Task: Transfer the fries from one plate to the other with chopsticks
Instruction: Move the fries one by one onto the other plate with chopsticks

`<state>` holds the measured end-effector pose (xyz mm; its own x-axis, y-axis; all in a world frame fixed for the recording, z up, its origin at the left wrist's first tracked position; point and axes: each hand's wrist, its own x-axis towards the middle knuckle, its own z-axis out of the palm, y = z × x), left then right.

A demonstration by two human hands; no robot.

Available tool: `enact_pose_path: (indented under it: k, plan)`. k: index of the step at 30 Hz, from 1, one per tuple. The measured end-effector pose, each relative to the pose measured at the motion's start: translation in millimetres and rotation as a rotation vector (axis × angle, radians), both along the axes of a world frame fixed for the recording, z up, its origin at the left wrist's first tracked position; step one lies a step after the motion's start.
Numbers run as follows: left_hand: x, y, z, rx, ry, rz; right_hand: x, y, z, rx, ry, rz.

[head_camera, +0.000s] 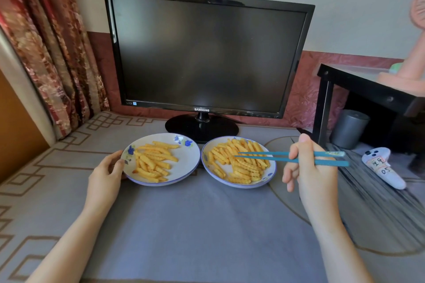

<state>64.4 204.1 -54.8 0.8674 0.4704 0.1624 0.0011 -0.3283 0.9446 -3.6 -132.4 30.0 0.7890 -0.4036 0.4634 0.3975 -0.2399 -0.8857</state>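
Observation:
Two white plates with blue rims sit side by side on a grey cloth. The left plate (190, 156) holds a loose spread of crinkle fries (154, 163). The right plate (272, 172) carries a thicker heap of fries (239, 167). My left hand (105, 174) grips the left plate's near-left rim. My right hand (310, 170) holds a pair of teal chopsticks (271, 156) that point left, their tips slightly apart over the right plate's heap. No fry is visibly pinched between the tips.
A black Samsung monitor (204, 53) stands just behind the plates, its base (201, 127) touching their far edges. A white controller (381, 166) lies at the right. A black side table (368, 89) and grey bin (349, 127) stand far right. A patterned curtain (50, 41) hangs at left.

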Motion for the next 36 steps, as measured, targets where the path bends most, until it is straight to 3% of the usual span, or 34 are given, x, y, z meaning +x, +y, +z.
enact_pose_path:
  k: [12,22,28,36]
  plan:
    - [0,2,-1,0.028,0.021,0.004,1,15,-9,-0.171,0.023,-0.006]
    - [-1,0,1,0.032,0.019,0.014,-3,20,-4,0.141,-0.078,-0.065]
    - [1,3,-1,0.037,0.022,0.015,3,55,-4,0.281,-0.026,0.100]
    - [-1,3,-1,0.053,0.017,0.010,19,112,-27,0.123,0.074,0.364]
